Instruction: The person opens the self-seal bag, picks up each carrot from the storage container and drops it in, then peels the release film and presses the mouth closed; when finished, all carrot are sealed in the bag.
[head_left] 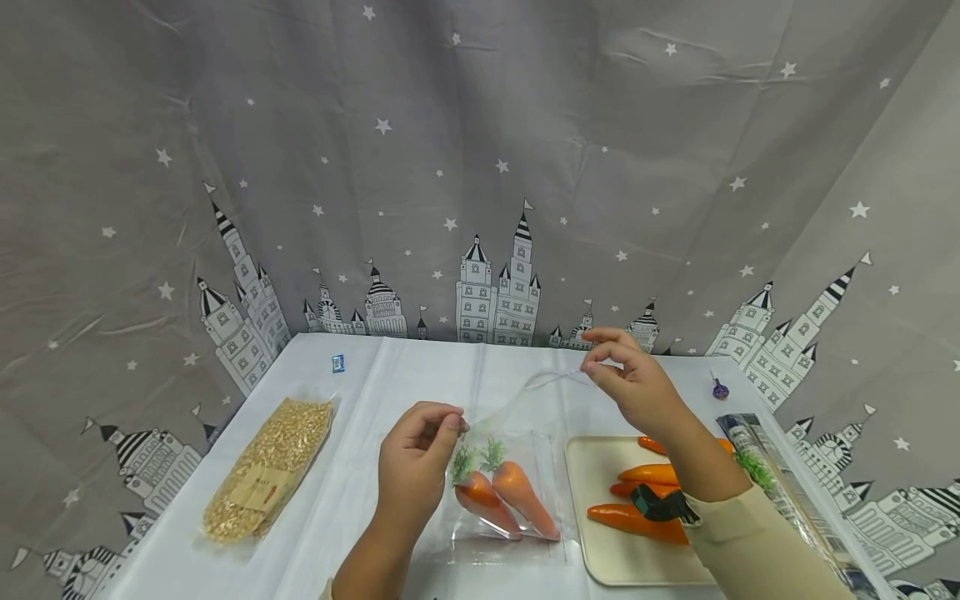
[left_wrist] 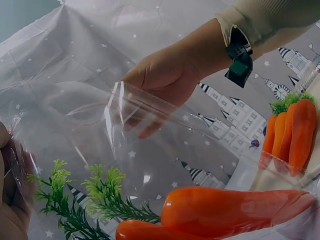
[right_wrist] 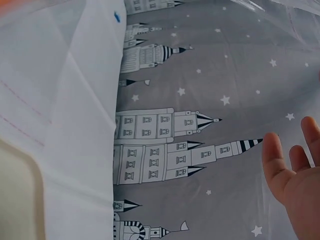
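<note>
Two orange carrots (head_left: 512,483) with green tops lie inside a clear plastic bag (head_left: 517,550) at the front middle. My left hand (head_left: 418,454) pinches the bag's upper left corner between thumb and fingers. Raised above the table to the right, my right hand (head_left: 630,379) pinches the end of a thin clear strip (head_left: 551,377), its other fingers spread. The strip loops and runs down toward the left hand. In the left wrist view, carrots (left_wrist: 215,210) show through the film, and the right hand (left_wrist: 165,80) is beyond the bag. Only part of the right hand (right_wrist: 305,190) shows in the right wrist view.
A cream tray (head_left: 600,567) with several more carrots (head_left: 630,518) stands under the right forearm. A bag of pale kernels (head_left: 270,467) lies at left, a small blue packet (head_left: 338,363) behind it. At right are a small purple item (head_left: 720,389) and a long plastic package (head_left: 787,492).
</note>
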